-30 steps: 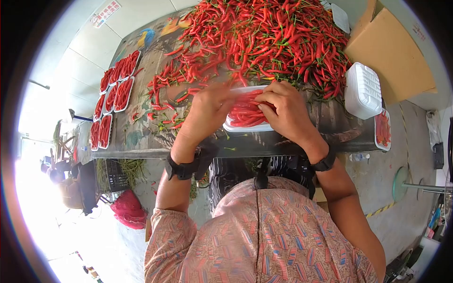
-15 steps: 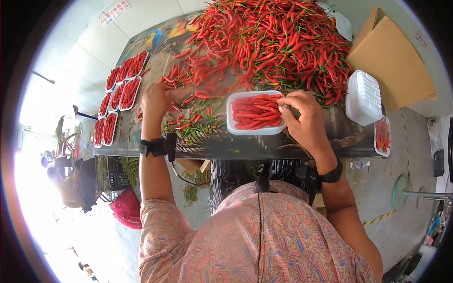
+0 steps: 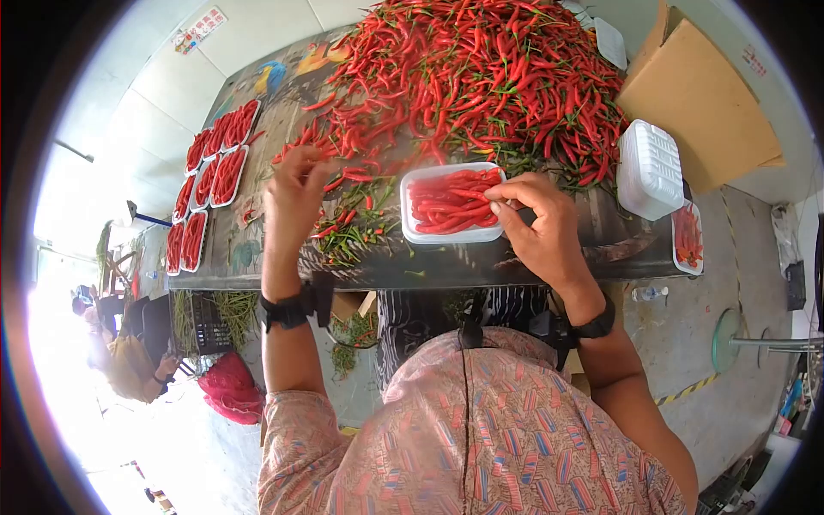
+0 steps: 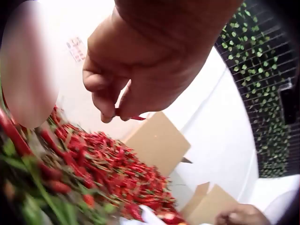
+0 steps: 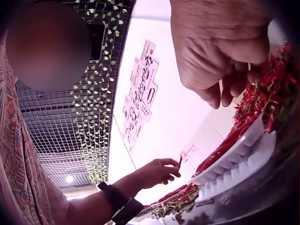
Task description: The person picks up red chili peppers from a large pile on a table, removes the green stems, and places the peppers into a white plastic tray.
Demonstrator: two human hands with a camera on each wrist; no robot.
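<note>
My left hand (image 3: 296, 193), raised over loose peppers on the left, pinches a small red chili pepper (image 4: 137, 118) between thumb and fingertips; the pepper also shows in the right wrist view. A white foam tray (image 3: 408, 230) lies near the table's front edge, filled with long red chili peppers (image 3: 453, 204) laid side by side. My right hand (image 3: 545, 225) hovers at the tray's right end, its fingertips at the ends of those peppers. Its fingers are loosely bent in the right wrist view (image 5: 220, 51), with no pepper visible between them.
A large heap of red chilies (image 3: 506, 77) covers the table's back. Filled trays (image 3: 227, 176) line the left side. Stacked white trays (image 3: 654, 172), a cardboard box (image 3: 704, 103) and another tray of chilies (image 3: 687, 236) are on the right. Green stems and scraps (image 3: 352, 236) lie beside the tray.
My left hand has left the tray, moved left to the loose peppers, then lifted slightly with a chili in its fingertips. My right hand has stayed at the tray's right end.
</note>
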